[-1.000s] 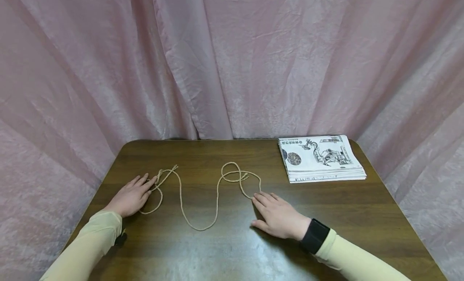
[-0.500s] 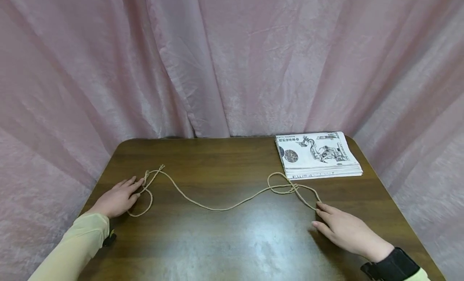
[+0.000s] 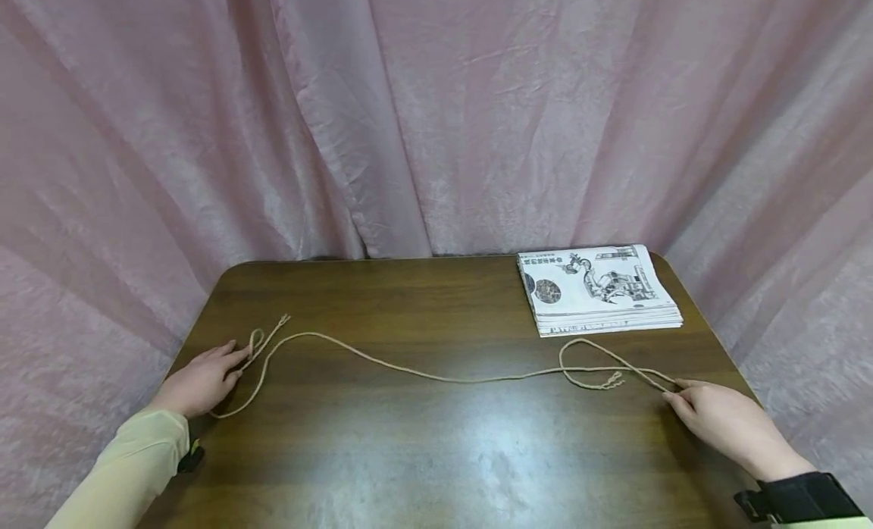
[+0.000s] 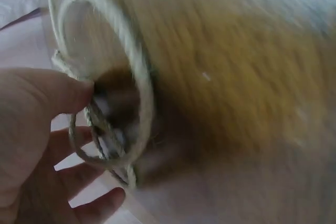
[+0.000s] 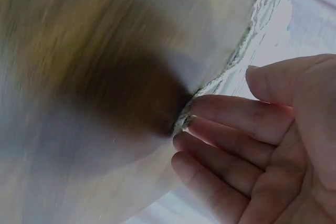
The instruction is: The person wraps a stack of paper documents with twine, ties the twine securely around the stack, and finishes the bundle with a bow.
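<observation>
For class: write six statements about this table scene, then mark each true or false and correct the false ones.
1. The rope runs across the table between the left hand and the right hand. True.
2. A pink curtain hangs behind the table. True.
3. Printed papers lie stacked toward the table's far right corner. True.
4. The right hand rests on the papers. False: its fingertips are at the rope, apart from the papers.
5. The rope is perfectly straight. False: it curves, and it loops near the right hand.
6. Both sleeves are black. False: they are pale yellow.
</observation>
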